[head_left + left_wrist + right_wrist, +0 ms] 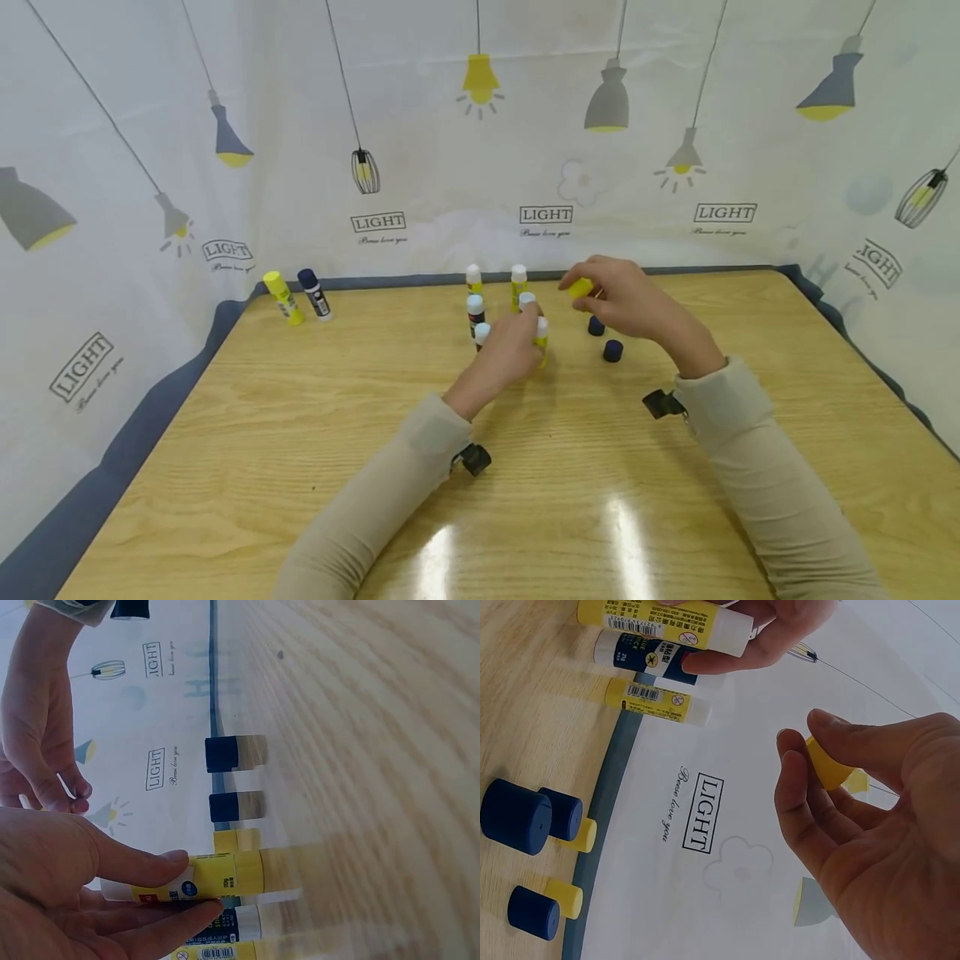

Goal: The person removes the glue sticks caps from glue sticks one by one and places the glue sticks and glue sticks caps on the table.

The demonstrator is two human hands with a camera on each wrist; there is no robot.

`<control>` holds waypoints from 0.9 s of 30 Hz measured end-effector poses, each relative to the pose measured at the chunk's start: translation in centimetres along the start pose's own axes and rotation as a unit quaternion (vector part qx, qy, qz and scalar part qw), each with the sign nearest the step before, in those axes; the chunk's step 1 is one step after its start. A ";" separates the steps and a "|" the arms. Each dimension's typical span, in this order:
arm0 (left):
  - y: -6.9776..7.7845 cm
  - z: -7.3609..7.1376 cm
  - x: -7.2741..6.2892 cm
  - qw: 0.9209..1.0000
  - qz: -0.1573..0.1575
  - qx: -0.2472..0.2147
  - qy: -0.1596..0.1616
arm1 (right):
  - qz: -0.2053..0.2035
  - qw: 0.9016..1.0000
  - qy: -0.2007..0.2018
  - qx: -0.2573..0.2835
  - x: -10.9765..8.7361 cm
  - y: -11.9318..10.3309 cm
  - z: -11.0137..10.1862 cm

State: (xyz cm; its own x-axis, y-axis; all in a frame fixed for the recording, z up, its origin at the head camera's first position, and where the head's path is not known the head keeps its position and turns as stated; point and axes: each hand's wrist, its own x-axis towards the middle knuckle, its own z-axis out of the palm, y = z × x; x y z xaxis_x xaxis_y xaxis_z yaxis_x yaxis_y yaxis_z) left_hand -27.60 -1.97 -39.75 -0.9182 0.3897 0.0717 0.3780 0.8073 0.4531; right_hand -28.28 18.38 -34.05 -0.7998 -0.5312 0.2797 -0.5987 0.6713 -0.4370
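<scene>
My left hand (510, 346) holds an uncapped yellow glue stick (238, 873) between thumb and fingers; the stick stands upright on the table with its white top showing. Slightly above the table, my right hand (630, 300) pinches a small yellow cap (826, 763) between thumb and fingertips. More uncapped glue sticks stand close about the left hand, among them a navy one (476, 315) and a yellow one (519, 287). The left hand partly covers some of them in the head view.
Navy caps (612, 351) and yellow caps (564, 898) sit on the wooden table (360, 433) near the right hand. Towards the back left stand a capped yellow glue stick (282, 297) and a navy one (315, 294). A lamp-print curtain (450, 167) rises behind the table.
</scene>
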 end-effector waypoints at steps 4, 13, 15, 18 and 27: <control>0.2 -0.1 -0.2 1.000 -0.004 0.009 0.000 | 0.002 1.000 -0.001 -0.004 0.0 0.1 0.2; 2.5 -3.3 -2.6 0.998 0.028 0.043 0.030 | 0.011 1.000 -0.004 -0.015 -0.3 0.2 -0.7; 2.8 -4.2 -3.0 0.998 0.028 0.033 0.036 | 0.021 1.000 -0.014 -0.014 -0.4 0.3 -1.1; 2.4 -5.3 -3.1 0.999 0.019 0.009 0.050 | 0.046 0.998 -0.039 -0.014 -0.7 0.5 -1.7; -1.9 -10.4 -3.0 0.989 -0.051 -0.070 0.117 | 0.126 0.987 -0.089 -0.047 -1.4 2.3 -3.1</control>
State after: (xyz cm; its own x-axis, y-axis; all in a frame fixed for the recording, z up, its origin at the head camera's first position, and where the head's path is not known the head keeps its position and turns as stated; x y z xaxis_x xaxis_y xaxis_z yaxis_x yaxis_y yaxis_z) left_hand -26.81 -9.28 -31.63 -0.9591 0.1837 0.2152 0.2773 0.7617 0.5856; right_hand -28.72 22.27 -32.80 -0.9082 -0.4183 0.0140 -0.3903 0.8345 -0.3890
